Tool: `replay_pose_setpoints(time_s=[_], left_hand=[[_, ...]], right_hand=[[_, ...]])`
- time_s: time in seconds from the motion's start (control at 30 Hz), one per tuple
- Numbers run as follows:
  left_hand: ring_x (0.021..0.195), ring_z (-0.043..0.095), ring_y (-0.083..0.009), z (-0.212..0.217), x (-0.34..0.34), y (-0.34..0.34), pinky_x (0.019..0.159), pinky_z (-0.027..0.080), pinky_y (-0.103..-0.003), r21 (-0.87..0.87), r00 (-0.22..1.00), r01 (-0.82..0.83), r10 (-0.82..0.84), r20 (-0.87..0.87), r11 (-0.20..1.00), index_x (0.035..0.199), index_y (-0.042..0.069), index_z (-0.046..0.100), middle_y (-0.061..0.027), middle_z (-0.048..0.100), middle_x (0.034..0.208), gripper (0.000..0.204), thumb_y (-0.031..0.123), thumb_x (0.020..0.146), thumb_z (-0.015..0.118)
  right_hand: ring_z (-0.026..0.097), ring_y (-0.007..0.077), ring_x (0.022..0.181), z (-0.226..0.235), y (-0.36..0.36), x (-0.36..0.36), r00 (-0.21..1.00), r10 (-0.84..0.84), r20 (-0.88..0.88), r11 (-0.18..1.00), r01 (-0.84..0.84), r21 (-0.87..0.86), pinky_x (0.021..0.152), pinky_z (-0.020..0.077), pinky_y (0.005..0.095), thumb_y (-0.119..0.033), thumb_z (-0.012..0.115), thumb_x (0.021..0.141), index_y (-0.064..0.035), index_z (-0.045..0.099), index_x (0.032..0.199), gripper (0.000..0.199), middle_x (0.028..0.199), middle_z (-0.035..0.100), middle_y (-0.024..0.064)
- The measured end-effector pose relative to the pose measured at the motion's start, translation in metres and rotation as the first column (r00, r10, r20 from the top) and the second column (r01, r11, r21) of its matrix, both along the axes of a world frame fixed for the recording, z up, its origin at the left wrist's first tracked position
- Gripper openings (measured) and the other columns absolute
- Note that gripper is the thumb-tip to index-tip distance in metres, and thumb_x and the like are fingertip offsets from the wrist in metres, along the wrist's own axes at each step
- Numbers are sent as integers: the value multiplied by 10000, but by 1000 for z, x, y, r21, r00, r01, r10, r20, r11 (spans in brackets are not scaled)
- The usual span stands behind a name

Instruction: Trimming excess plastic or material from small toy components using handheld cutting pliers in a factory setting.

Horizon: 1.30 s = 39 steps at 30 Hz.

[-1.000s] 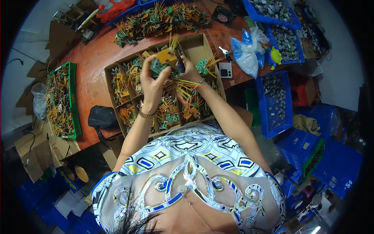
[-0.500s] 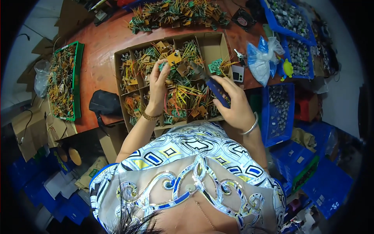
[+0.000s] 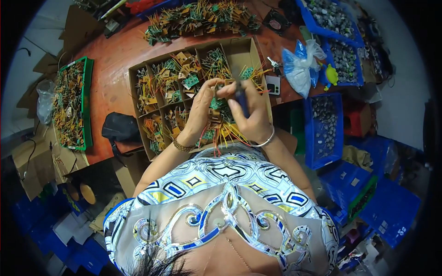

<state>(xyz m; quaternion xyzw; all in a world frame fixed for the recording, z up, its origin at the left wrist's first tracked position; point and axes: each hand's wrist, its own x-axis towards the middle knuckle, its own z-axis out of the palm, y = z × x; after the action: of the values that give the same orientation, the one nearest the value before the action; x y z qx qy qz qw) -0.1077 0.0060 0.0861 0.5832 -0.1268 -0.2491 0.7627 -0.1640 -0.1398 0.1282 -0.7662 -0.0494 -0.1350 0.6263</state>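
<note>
Right hand [image 3: 251, 115] with dark tool [image 3: 241, 97] back against left hand [image 3: 202, 108], above divided box [image 3: 239, 50].

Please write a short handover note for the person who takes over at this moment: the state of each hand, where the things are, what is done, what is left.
Left hand: pinching a small wired circuit board above the divided cardboard box.
Right hand: gripping a dark blue tool, its tip at that board.
Done: most box compartments hold wired boards.
Left: a loose pile of boards lies on the table beyond the box, and a green tray on the left is full.
</note>
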Motion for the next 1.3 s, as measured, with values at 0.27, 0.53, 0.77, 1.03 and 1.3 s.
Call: replay_pose_setpoints(time_s=[0.27, 0.53, 0.77, 1.03, 1.3], left_hand=[[894, 456, -111, 5, 2, -2, 839, 357, -263, -32, 986, -148, 145, -85, 988, 1074, 43, 528, -17, 513, 958, 340, 347, 945, 449], [944, 471, -123, 17, -8, 2, 852, 376, -260, -30, 980, -102, 106, 169, 994, 1140, 17, 496, -49, 524, 1061, 418, 331, 868, 535], [1076, 481, -218, 11, -8, 2, 983, 344, -330, 57, 849, -236, 177, 497, 970, 1188, -38, 455, -134, 521, 1114, 452, 262, 852, 486], [982, 526, -298, 15, -9, 2, 900, 409, -367, 66, 770, -217, 129, 625, 974, 1197, -37, 443, -188, 520, 1077, 498, 232, 783, 509], [1011, 533, -340, 25, -3, 0, 915, 422, -385, 100, 662, -253, 97, 743, 962, 1213, -32, 451, -200, 522, 1091, 632, 111, 624, 631]], right_hand=[[609, 200, 732, 4, -2, -2, 995, -72, 74, 962, 89, -259, 642, 465, 286, -1, 663, 787, -12, 553, 1084, 316, 890, 623, 111], [633, 187, 779, -12, -11, -1, 952, -286, 107, 903, 305, -302, 662, 486, 280, -25, 791, 690, -32, 515, 1093, 488, 950, 644, 103], [655, 145, 792, 10, -22, -9, 992, -126, 26, 950, 128, -285, 676, 498, 255, 4, 696, 776, -22, 530, 1066, 335, 921, 666, 79], [589, 79, 758, 17, -17, -8, 983, -175, 60, 934, 185, -304, 689, 480, 228, 34, 679, 776, -35, 528, 1054, 323, 898, 627, 28], [563, 78, 828, -10, -13, 3, 973, -219, -65, 965, 226, 131, 741, 464, 212, 65, 653, 799, -60, 497, 1025, 302, 891, 561, 8]])
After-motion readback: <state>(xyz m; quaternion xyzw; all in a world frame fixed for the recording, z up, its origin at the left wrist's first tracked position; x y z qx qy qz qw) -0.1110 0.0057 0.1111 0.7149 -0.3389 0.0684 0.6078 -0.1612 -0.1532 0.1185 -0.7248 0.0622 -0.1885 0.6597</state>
